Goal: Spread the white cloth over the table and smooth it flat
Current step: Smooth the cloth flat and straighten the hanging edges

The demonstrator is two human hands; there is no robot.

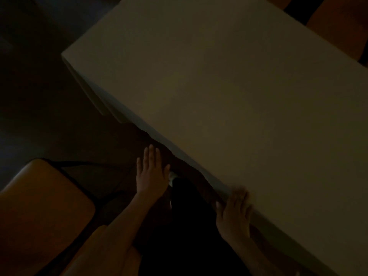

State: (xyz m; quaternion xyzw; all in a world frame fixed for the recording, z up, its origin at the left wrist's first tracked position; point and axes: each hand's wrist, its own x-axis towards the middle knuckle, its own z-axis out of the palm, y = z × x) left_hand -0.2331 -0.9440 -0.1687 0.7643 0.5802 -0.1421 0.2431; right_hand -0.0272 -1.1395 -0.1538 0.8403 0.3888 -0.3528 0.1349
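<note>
1. White cloth (229, 92): already covers the whole visible top of the table (83, 80); it hangs over the left end and along the near edge. The lighting is very dim, but I see no folds or ridges on the top surface.
2. Right hand (234, 212): at the near edge of the table, palm down on the cloth where it turns over the edge. The fingers look fairly straight and lie on the fabric. They are blurred, so I cannot tell whether any fabric is pinched under them.
3. Left hand (152, 172): off the table, in the air beside the near edge, above the dark floor. Fingers extended and together, thumb out, holding nothing and not touching the cloth.
4. Step, as I judge it: spreading is done; this is the smoothing or edge-tidying stage along the near side.
5. Next move calls for: a flat palm swept along the near edge and outward over the top, with the left hand brought onto the cloth to steady it so the sweep does not drag the overhang askew.
6. Around it: an orange chair seat (39, 206) at lower left, well clear of the table, and more orange seating (338, 26) at the far upper right, behind the table. The person's dark trouser leg (189, 226) shows between the hands.
</note>
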